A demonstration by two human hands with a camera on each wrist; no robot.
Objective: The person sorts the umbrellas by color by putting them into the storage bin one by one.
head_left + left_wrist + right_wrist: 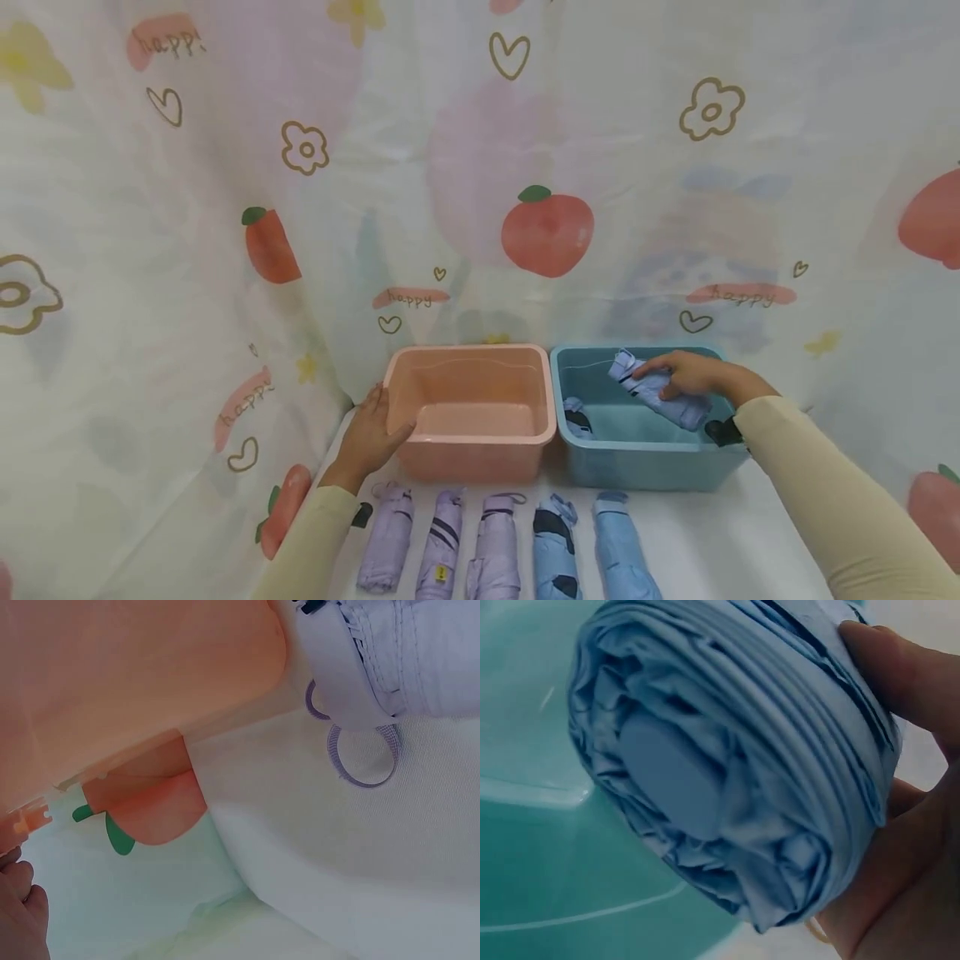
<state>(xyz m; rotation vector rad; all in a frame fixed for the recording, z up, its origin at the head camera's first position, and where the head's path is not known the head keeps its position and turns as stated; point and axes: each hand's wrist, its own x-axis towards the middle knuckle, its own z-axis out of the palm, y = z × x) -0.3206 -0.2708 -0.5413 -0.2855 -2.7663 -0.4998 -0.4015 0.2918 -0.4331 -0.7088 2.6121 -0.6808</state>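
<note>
My right hand [686, 372] grips a folded blue umbrella [667, 398] over the blue bin [652, 468]. The right wrist view shows the rolled end of this umbrella [675, 772], with thumb and fingers around its side. In the bin's left part lies another blue umbrella [576, 419]. My left hand [372, 439] rests against the left side of the pink bin [472, 460], its fingers fairly straight and its thumb spread toward the front rim. Only part of this hand [22, 911] appears in the left wrist view, by the bin's edge.
In front of the bins lies a row of folded umbrellas: lilac ones [386, 542] to the left, blue ones [626, 550] to the right. They rest on a white surface [712, 542]. A printed curtain [465, 167] hangs behind and at the sides.
</note>
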